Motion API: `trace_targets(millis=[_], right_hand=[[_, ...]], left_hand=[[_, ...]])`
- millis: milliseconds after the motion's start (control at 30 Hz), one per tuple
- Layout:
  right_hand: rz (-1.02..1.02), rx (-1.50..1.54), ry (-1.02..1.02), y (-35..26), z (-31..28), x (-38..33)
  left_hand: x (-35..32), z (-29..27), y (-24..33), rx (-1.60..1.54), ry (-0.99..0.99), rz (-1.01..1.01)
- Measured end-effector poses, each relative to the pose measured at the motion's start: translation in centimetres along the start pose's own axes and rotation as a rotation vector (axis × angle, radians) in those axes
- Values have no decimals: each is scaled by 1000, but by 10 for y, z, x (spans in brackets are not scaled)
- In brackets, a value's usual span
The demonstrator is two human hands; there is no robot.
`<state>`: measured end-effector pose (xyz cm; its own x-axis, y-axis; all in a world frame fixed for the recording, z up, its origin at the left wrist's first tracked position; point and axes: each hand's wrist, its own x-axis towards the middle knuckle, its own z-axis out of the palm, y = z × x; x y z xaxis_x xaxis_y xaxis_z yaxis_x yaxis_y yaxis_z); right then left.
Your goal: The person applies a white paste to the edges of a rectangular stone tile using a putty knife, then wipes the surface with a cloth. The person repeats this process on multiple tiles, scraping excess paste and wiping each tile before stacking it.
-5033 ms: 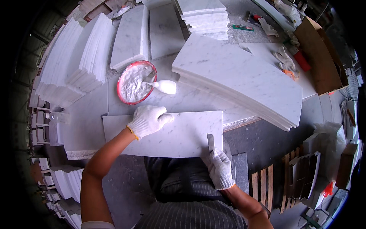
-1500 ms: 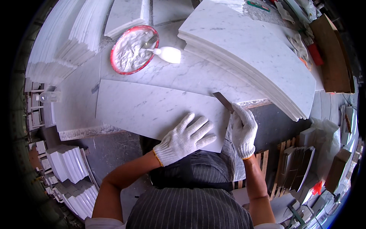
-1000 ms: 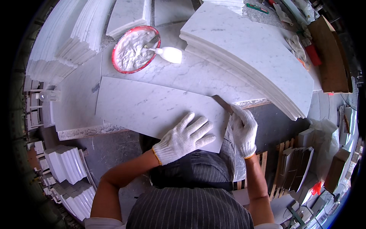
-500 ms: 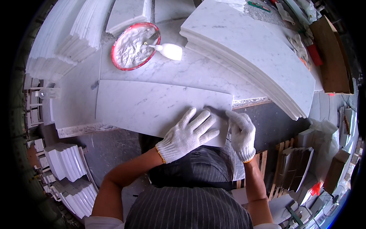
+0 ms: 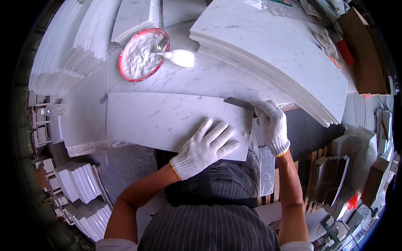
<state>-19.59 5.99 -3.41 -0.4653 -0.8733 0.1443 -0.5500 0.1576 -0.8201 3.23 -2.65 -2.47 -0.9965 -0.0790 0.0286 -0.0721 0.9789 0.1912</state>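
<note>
A pale, grey-veined marble slab (image 5: 167,113) lies across the near edge of the worktop, its near part over my lap. My left hand (image 5: 205,148), in a white knit glove, rests on it with the fingers spread flat. Just past the slab's right end is my right hand (image 5: 273,127), also gloved. Its fingers are closed on a dark, flat scraper (image 5: 239,103), whose blade lies along the slab's far right corner. A small white dab (image 5: 246,134) sits near the slab's right edge.
Farther back, a red-rimmed bowl (image 5: 121,62) holds white paste; a white squeeze bottle (image 5: 181,57) leans on its rim. Curved marble slabs (image 5: 276,54) are stacked at the right, thin slabs (image 5: 63,54) at the far left. A cardboard box (image 5: 363,54) stands far right.
My right hand has moved away from me to the slab's far right corner, and the scraper's blade now shows clearly there. My left hand stays spread on the slab.
</note>
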Motion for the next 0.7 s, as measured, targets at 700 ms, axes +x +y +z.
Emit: trace_targets(millis=[700], right_hand=[[772, 1413, 121, 24, 25, -103]], left_hand=[[6, -11, 1, 22, -88, -86]])
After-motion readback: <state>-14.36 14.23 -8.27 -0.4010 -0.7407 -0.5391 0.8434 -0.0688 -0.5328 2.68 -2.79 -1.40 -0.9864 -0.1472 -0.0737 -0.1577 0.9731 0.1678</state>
